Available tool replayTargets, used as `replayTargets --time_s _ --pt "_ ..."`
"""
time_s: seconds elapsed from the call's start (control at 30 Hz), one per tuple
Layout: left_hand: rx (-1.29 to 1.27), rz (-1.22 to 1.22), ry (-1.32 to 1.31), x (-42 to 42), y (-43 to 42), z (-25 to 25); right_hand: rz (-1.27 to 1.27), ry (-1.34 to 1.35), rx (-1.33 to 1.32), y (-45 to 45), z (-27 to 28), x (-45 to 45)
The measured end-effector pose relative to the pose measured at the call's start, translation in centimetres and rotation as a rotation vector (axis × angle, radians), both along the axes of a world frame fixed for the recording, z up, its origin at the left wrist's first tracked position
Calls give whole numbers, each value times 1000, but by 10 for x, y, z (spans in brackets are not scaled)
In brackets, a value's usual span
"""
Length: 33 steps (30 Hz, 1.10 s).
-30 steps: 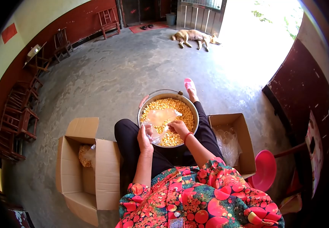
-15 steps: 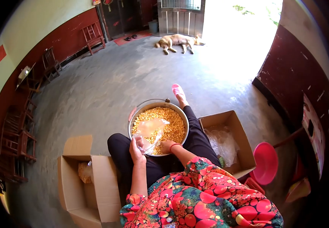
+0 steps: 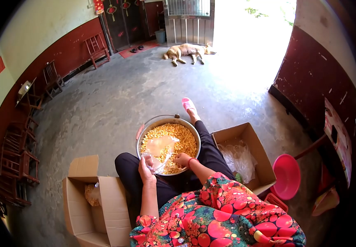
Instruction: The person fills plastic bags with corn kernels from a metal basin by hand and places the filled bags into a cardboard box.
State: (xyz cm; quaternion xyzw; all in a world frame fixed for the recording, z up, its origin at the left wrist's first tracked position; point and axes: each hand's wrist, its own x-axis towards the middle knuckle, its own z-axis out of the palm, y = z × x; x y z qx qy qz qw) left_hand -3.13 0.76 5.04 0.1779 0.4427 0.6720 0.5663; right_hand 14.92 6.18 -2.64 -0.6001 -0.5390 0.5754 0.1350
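Between my legs stands a metal bucket [image 3: 199,142] full of yellow corn kernels [image 3: 184,133]. At its near left rim my left hand [image 3: 146,169] is closed on the edge of a clear plastic bag [image 3: 160,145], which spreads over the kernels. My right hand [image 3: 182,159], a red band at its wrist, is just over the kernels at the near right side, beside the bag. Its fingers are curled in; whatever they hold is hidden.
To my left an open cardboard box [image 3: 116,206] contains a filled bag [image 3: 92,194]. Another cardboard box [image 3: 263,158] on my right holds clear plastic bags [image 3: 239,158], beside a pink basin [image 3: 287,177]. A dog [image 3: 186,52] lies near the doorway; wooden chairs [image 3: 17,160] line the left wall.
My right hand has come up out of the kernels, its fingers now curled. My left hand still grips the bag. The whole view has shifted slightly.
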Motion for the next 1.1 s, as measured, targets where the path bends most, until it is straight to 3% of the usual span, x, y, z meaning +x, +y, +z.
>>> replayTargets --time_s 0.03,0.1,0.23,0.27,0.3,0.33,0.4,0.43,0.47,0.5,0.57,0.6,0.63,0.73,0.8,0.83,0.9,0.93,1.1 --pt "2 0 0 0 0 0 0 0 2 0 8 1" --pt "10 12 2 1 1 -1 -258 236 -71 -5 29 3" --pt "-17 5 -6 3 -2 5 -409 458 -164 4 1 6" --pt "-13 5 5 2 -2 4 142 248 427 8 -10 17" --pt "-10 6 15 2 -1 3 387 -17 1153 11 -23 29" --pt "-32 18 20 2 -1 2 30 311 551 8 -11 26" --pt "-30 31 30 3 -1 3 -326 627 -76 3 0 24" --pt "-30 30 37 3 -2 4 -343 673 -64 1 0 24" --pt "-34 34 38 1 -2 4 -509 882 -314 2 4 24" --pt "-34 22 36 0 -2 3 -508 881 -317 0 2 23" --pt "-34 -7 29 1 -1 2 59 176 963 -7 2 20" --pt "-35 -8 28 2 -1 2 -125 502 490 0 2 12" --pt "-37 -2 33 3 -1 4 -467 797 57 5 7 4" --pt "-40 -2 38 2 -2 5 -310 794 192 24 5 -10" --pt "-40 -10 39 2 -2 6 196 -110 823 8 74 -21" --pt "-40 -25 33 1 -3 6 196 -110 822 10 73 -30" --pt "-41 -38 27 0 -4 7 -314 716 42 14 69 -44" --pt "-28 -40 22 0 -5 8 -335 532 137 10 72 -45" --pt "-25 14 32 2 -1 4 -335 284 126 14 22 -12"
